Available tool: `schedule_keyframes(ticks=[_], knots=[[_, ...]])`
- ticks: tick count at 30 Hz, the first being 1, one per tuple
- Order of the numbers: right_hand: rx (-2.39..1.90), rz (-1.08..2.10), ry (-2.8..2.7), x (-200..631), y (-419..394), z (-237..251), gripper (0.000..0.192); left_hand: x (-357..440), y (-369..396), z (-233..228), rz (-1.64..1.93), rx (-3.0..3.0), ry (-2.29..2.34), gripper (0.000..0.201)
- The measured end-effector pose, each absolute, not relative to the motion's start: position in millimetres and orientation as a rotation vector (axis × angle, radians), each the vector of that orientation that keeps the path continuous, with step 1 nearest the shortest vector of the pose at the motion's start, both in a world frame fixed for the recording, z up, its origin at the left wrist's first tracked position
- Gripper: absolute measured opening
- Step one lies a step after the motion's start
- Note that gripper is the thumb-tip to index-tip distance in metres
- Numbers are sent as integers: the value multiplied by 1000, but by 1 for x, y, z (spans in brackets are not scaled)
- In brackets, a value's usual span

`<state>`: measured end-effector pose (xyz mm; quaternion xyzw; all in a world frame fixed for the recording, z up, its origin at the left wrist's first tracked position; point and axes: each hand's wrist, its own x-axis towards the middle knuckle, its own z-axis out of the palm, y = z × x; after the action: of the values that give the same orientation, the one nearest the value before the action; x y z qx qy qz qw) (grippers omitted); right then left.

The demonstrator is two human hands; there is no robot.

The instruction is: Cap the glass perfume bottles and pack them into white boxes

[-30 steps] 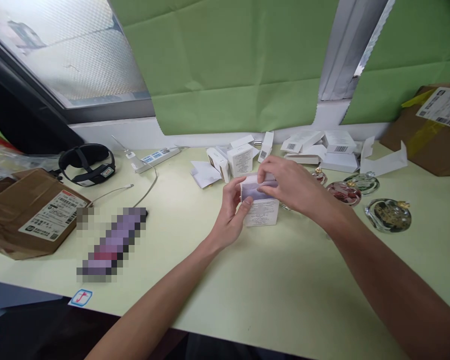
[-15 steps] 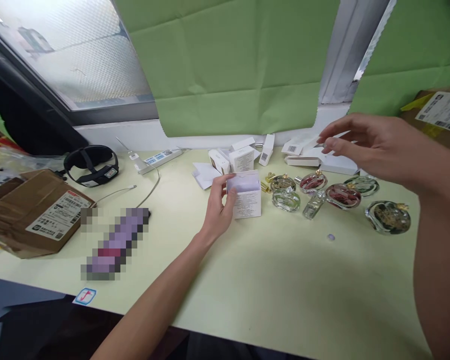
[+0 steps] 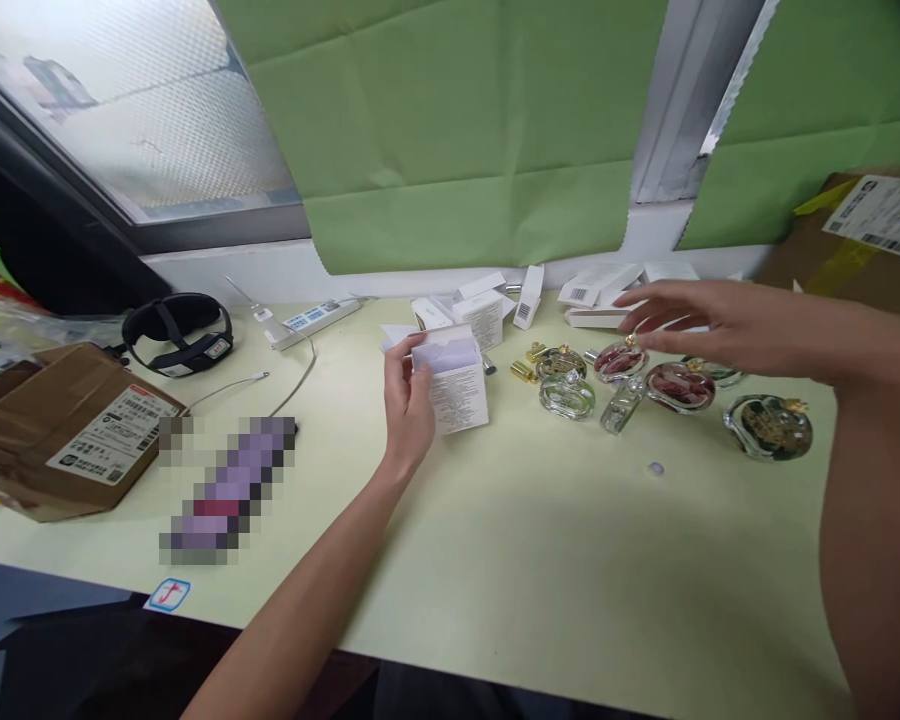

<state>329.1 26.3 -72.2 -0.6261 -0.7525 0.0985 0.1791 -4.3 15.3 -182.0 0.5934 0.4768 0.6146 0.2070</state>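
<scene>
White carton (image 3: 456,385), printed on its front and with its top flap raised, stands tilted just above the pale green worktop (image 3: 540,560), left of centre in the head view. The left hand (image 3: 407,405) grips its left edge, thumb near the top and fingers (image 3: 396,352) wrapped behind. The right hand (image 3: 709,322) hovers empty with fingers spread above a row of glass perfume bottles (image 3: 566,392), touching none that I can tell. More small white boxes (image 3: 607,290) lie behind by the wall. A brown parcel (image 3: 67,425) sits far left.
</scene>
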Motion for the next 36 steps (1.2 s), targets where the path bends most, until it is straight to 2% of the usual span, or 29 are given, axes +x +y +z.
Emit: schedule_keyframes(ticks=[3,7,10,14,21,28,36], knots=[[-1585,381,-2135,339,20,-59,39,-6,15,-181,1725,1596,1401,27],[-1386,184,-1786,337,7,-60,27,-11,20,-179,1614,1498,1566,32],[-1301,189,-1603,329,-1,-84,23,-18,25,-176,1444,1477,1704,34],[-1253,455,-1407,325,-4,-132,23,-26,29,-174,1074,1622,1784,33],[-1171,432,-1284,330,-2,-174,26,-35,32,-177,768,1833,1801,29],[-1171,431,-1305,330,-5,-174,27,-37,36,-179,818,1981,1880,25],[-1138,246,-1282,323,-7,-174,34,-26,29,-175,1026,2148,1689,23]])
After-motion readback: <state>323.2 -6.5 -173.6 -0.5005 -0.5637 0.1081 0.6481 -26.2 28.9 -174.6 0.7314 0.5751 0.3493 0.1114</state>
